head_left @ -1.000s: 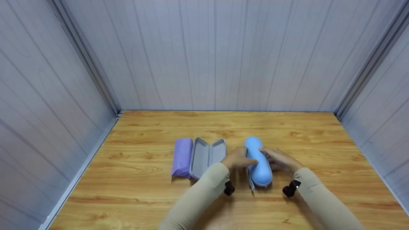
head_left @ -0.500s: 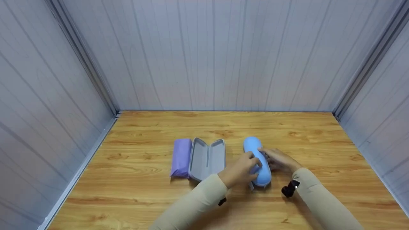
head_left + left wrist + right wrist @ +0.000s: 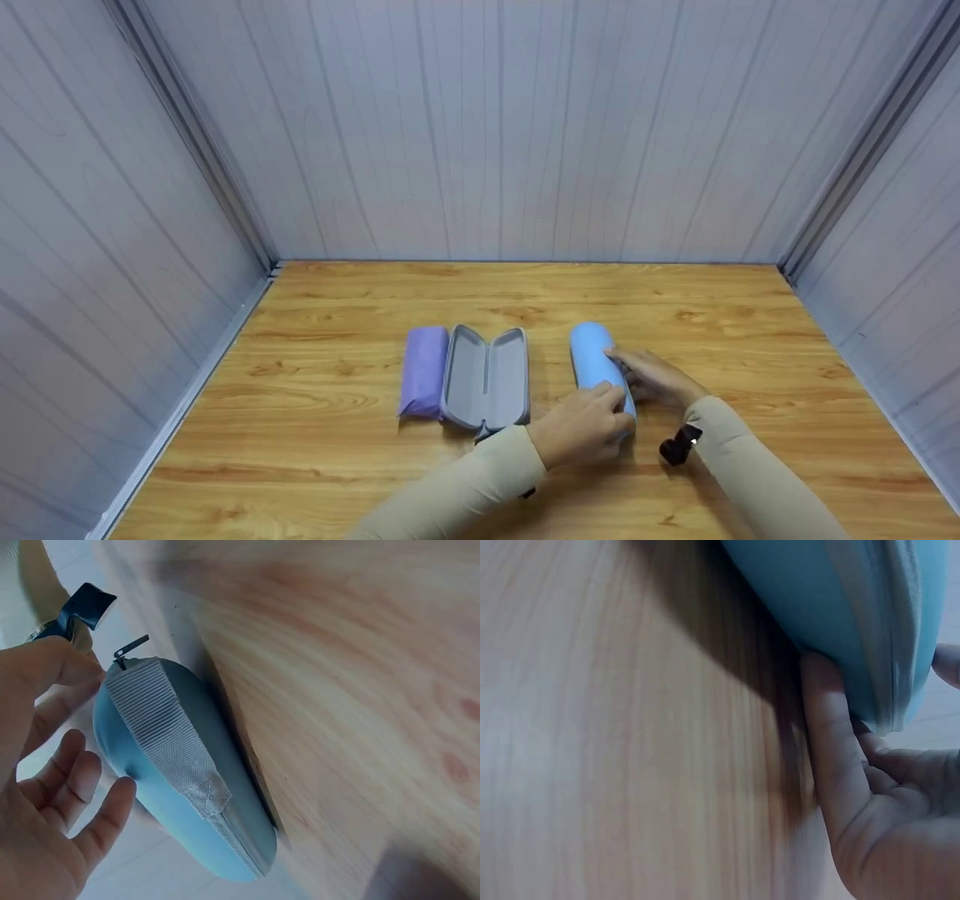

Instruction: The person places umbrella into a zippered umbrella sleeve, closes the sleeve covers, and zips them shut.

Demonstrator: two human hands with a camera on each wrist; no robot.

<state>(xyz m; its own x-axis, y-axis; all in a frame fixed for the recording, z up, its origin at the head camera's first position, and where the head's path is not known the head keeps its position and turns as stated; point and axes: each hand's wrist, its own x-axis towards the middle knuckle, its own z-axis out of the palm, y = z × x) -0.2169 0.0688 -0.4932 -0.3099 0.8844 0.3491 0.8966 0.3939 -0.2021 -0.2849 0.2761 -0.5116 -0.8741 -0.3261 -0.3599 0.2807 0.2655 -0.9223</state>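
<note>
A closed light-blue glasses case (image 3: 592, 360) stands on its long side on the wooden table, its zip seam and grey fabric strip (image 3: 161, 720) showing in the left wrist view. My right hand (image 3: 652, 379) steadies it from the right, thumb on one side and fingers against the lower side. Over the near end is my left hand (image 3: 585, 426), thumb and a finger coming together at the case's edge, the other fingers loosely bent. A small zip pull (image 3: 133, 645) sticks out just beyond those fingertips. I cannot tell whether they pinch anything.
Left of my hands lies an open grey hard case (image 3: 487, 379), its two halves spread upward. A purple wrapped packet (image 3: 424, 371) lies against its left side. Pale panel walls (image 3: 480, 150) enclose the wooden table (image 3: 315, 465) at the back and sides.
My left hand has come off the case's left side and moved across to its near end, fingers curling inward. The right hand and the blue case stay almost where they were.
</note>
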